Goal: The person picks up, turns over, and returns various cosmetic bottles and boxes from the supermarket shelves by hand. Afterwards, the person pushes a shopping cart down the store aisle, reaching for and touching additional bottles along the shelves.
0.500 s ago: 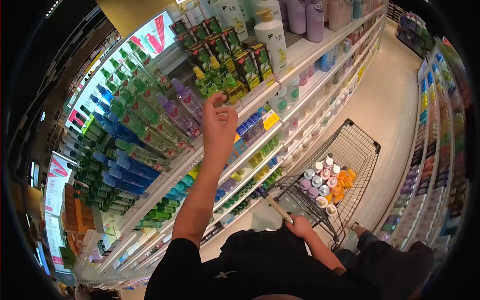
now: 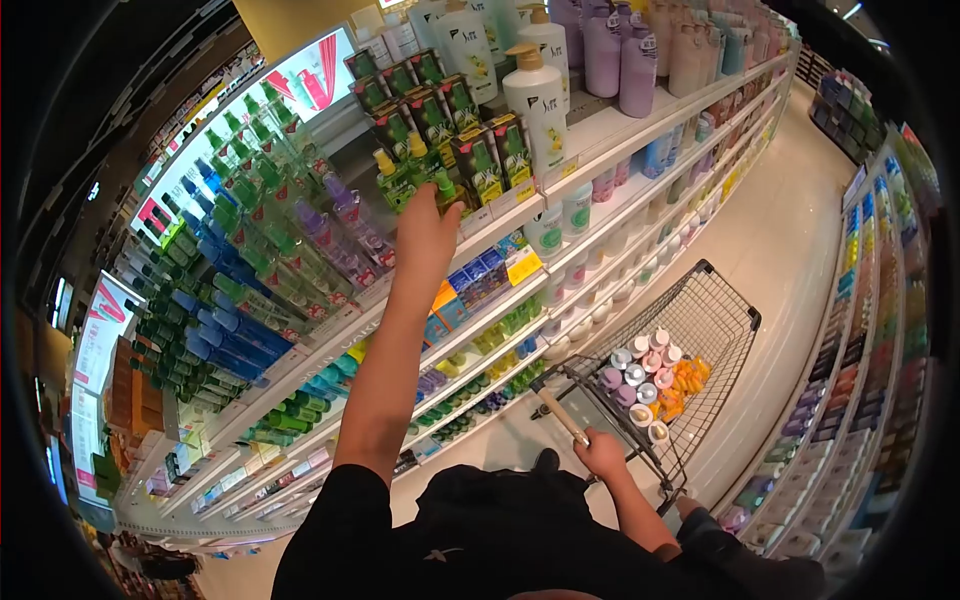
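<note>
My left hand reaches up to the edge of the upper shelf. Its fingers and thumb close around a small green spray bottle, whose lower part my hand hides. Just beside it stand green bottles with yellow caps and boxed green bottles. Low on the right, my right hand is wrapped round the handle of a wire shopping cart. White, pink and purple pump bottles and orange packs lie in the cart.
Clear, green and purple spray bottles crowd the shelf on the left. Large white pump bottles and lilac bottles stand farther along. Another stocked shelf lines the aisle's right side. A person's leg is close beside the cart.
My left hand has moved from hovering by the shelf edge onto the green spray bottle, its fingers closing. My right hand stays on the cart handle. The view has shifted slightly.
</note>
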The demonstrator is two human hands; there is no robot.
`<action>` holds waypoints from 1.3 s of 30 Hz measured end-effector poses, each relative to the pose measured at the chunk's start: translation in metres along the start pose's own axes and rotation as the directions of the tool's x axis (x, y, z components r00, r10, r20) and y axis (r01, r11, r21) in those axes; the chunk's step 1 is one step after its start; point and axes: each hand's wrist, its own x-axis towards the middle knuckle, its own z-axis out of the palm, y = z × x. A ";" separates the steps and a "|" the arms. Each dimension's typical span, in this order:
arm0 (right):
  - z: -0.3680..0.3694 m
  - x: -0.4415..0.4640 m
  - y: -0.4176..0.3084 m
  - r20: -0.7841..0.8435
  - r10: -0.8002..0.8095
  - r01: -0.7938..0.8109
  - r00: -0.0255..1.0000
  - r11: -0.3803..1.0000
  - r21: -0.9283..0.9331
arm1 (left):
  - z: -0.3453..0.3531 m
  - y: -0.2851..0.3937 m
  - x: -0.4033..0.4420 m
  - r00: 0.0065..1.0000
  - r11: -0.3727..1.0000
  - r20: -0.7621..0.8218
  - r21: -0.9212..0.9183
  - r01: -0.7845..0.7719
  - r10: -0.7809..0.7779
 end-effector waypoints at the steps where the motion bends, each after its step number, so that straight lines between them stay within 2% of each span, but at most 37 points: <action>1: -0.001 0.001 0.004 -0.017 0.012 -0.012 1.000 1.000 -0.025 | 0.001 0.004 -0.003 1.000 1.000 -0.013 0.007 0.003 -0.003; 3: -0.005 0.007 0.011 -0.047 0.012 -0.015 0.999 0.998 -0.065 | -0.003 0.012 -0.008 0.999 1.000 -0.045 0.002 0.007 -0.007; 5: -0.007 0.009 0.019 -0.086 -0.015 0.010 0.996 0.998 -0.063 | -0.011 0.022 -0.019 0.985 0.998 -0.167 -0.037 -0.044 0.038; 6: -0.009 0.009 0.020 -0.102 -0.017 0.010 0.995 0.997 -0.074 | -0.018 0.028 -0.028 0.983 0.997 -0.178 -0.051 -0.052 0.042; 8: -0.013 0.009 0.020 -0.091 -0.002 -0.007 0.996 0.995 -0.100 | -0.038 0.040 -0.050 0.988 0.981 -0.153 -0.185 -0.060 0.031; 9: -0.015 0.009 0.020 -0.081 0.001 -0.010 0.997 0.993 -0.121 | -0.050 0.046 -0.061 0.986 0.977 -0.165 -0.201 -0.067 0.034; 11: -0.015 0.007 0.020 -0.107 -0.012 -0.004 0.994 0.988 -0.153 | -0.068 0.048 -0.087 0.998 0.961 -0.052 -0.275 -0.032 0.018; 12: -0.016 0.007 0.021 -0.120 -0.027 0.006 0.992 0.985 -0.171 | -0.068 0.039 -0.097 0.998 0.956 -0.060 -0.291 -0.033 0.016; 13: -0.017 0.010 0.023 -0.020 0.047 -0.050 0.999 0.988 -0.148 | -0.066 0.026 -0.107 1.000 0.907 -0.013 -0.422 -0.013 0.009; 14: -0.018 0.011 0.025 -0.028 0.048 -0.052 0.998 0.985 -0.164 | -0.065 0.017 -0.116 0.999 0.840 0.032 -0.543 0.011 0.008; 15: -0.017 0.012 0.020 -0.102 -0.057 0.049 0.993 0.995 -0.082 | -0.068 0.015 -0.127 1.000 0.832 0.023 -0.554 0.010 0.003; 16: -0.015 0.013 0.012 -0.180 -0.156 0.157 0.971 0.988 -0.007 | -0.073 0.016 -0.137 0.990 0.724 0.135 -0.677 0.130 -0.051; 17: -0.038 0.009 -0.029 -0.175 -0.253 0.247 0.951 0.967 -0.056 | -0.075 0.015 -0.149 0.964 0.590 0.253 -0.767 0.254 -0.085; 19: -0.060 0.018 -0.091 -0.344 -0.426 0.422 0.837 0.902 -0.091 | -0.062 0.007 -0.175 0.965 0.566 0.258 -0.788 0.242 -0.054; 20: -0.070 0.019 -0.128 -0.305 -0.293 0.370 0.906 0.899 0.235 | -0.055 0.004 -0.187 0.963 0.551 0.268 -0.802 0.231 -0.014; 21: -0.081 0.019 -0.162 -0.223 -0.171 0.267 0.960 0.800 0.537 | -0.051 0.002 -0.198 0.962 0.546 0.274 -0.803 0.237 -0.014; 22: -0.095 0.018 -0.190 -0.223 -0.162 0.260 0.961 0.801 0.540 | -0.049 0.000 -0.208 0.941 0.548 0.338 -0.790 0.274 0.017; 23: -0.108 0.016 -0.216 -0.095 -0.242 0.211 0.966 0.515 0.831 | -0.048 -0.001 -0.213 0.916 0.553 0.399 -0.774 0.309 0.046; 24: -0.118 0.014 -0.236 -0.007 -0.362 0.071 0.932 0.163 0.984 | -0.051 0.000 -0.216 0.913 0.551 0.405 -0.773 0.316 0.044; 25: -0.121 0.010 -0.253 -0.001 -0.359 0.063 0.933 0.162 0.985 | -0.058 0.001 -0.218 0.883 0.517 0.469 -0.764 0.386 0.035; 26: -0.121 0.005 -0.267 -0.024 -0.370 0.144 0.929 0.301 0.943 | -0.063 0.001 -0.221 0.847 0.481 0.531 -0.749 0.456 0.024; 27: -0.120 0.002 -0.276 -0.039 -0.387 0.219 0.921 0.431 0.876 | -0.063 -0.004 -0.223 0.848 0.481 0.529 -0.750 0.455 0.022; 30: -0.118 0.004 -0.293 -0.019 -0.421 0.229 0.907 0.454 0.861 | -0.077 -0.012 -0.222 0.819 0.505 0.574 -0.706 0.497 -0.003; 32: -0.121 0.004 -0.307 0.004 -0.407 0.179 0.913 0.411 0.894 | -0.084 -0.015 -0.225 0.815 0.482 0.579 -0.713 0.508 -0.002; 34: -0.123 0.007 -0.317 0.007 -0.371 0.151 0.929 0.394 0.907 | -0.090 -0.014 -0.224 0.805 0.386 0.593 -0.750 0.538 0.029; 35: -0.119 0.010 -0.318 -0.037 -0.370 0.195 0.928 0.399 0.896 | -0.089 -0.014 -0.226 0.822 0.321 0.570 -0.779 0.539 0.004; 36: -0.119 0.009 -0.322 -0.037 -0.370 0.194 0.928 0.396 0.898 | -0.091 -0.013 -0.226 0.821 0.324 0.571 -0.777 0.540 0.002; 38: -0.121 0.009 -0.333 -0.087 -0.347 0.274 0.934 0.538 0.797 | -0.098 -0.012 -0.224 0.889 0.452 0.448 -0.777 0.438 -0.091; 39: -0.121 0.012 -0.335 -0.083 -0.347 0.270 0.934 0.536 0.800 | -0.098 -0.014 -0.224 0.888 0.454 0.450 -0.774 0.441 -0.095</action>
